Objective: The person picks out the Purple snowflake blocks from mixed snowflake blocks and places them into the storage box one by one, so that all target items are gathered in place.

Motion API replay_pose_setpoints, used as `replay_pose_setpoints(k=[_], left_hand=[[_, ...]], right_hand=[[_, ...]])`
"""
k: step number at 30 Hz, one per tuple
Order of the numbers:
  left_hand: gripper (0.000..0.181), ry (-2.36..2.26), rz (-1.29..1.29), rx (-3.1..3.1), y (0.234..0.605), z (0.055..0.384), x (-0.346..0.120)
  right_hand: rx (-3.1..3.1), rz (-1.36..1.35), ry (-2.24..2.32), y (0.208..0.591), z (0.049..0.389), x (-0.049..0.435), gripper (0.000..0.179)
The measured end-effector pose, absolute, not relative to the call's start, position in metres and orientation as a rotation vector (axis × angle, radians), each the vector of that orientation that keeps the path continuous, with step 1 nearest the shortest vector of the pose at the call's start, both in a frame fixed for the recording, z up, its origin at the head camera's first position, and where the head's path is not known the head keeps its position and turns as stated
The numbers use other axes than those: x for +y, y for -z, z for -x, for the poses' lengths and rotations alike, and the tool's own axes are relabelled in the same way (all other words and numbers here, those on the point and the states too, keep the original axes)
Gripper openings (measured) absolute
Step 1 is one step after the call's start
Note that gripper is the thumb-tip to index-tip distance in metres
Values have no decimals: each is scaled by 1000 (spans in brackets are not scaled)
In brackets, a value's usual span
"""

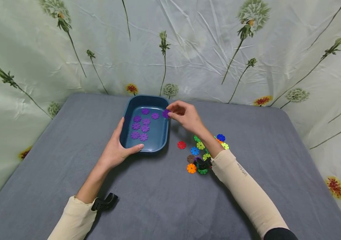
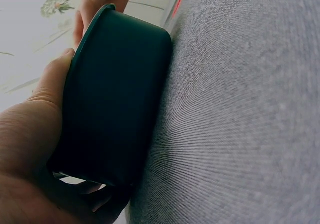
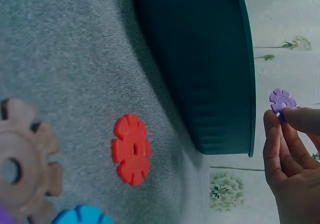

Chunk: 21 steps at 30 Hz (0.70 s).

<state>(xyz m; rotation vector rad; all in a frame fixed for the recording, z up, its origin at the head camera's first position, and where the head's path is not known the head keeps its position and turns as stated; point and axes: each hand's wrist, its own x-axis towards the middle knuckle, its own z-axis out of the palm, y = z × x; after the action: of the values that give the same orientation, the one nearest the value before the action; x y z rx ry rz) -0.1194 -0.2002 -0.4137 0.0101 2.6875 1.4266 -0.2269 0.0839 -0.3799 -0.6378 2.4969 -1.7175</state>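
Note:
A blue rectangular tray [image 1: 155, 145] stands on the cloth, with several purple notched discs [image 1: 143, 137] lying flat on its floor. My left hand [image 1: 117, 151] grips the tray at its near left corner, thumb at the near rim and fingers along the left side. Over the tray's right rim, my right hand [image 1: 187, 116] pinches one purple notched disc [image 3: 281, 100] between thumb and fingertips. In the right wrist view that disc is held upright, apart from the tray wall [image 3: 205, 74].
Right of the tray lies a loose group of colored notched discs, including a red disc [image 1: 181, 145], a blue disc [image 1: 195, 151] and an orange disc [image 1: 191, 168]. My right forearm covers part of it. A floral curtain [image 1: 188, 50] hangs behind the grey cloth-covered table [image 1: 158, 206].

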Motion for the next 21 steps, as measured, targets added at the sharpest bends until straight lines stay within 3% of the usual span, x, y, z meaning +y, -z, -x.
replay_pose_setpoints(k=[21], left_hand=[[127, -1429, -2, 2681, 414, 120, -200]], right_hand=[[2566, 735, 1544, 377, 242, 63, 19]])
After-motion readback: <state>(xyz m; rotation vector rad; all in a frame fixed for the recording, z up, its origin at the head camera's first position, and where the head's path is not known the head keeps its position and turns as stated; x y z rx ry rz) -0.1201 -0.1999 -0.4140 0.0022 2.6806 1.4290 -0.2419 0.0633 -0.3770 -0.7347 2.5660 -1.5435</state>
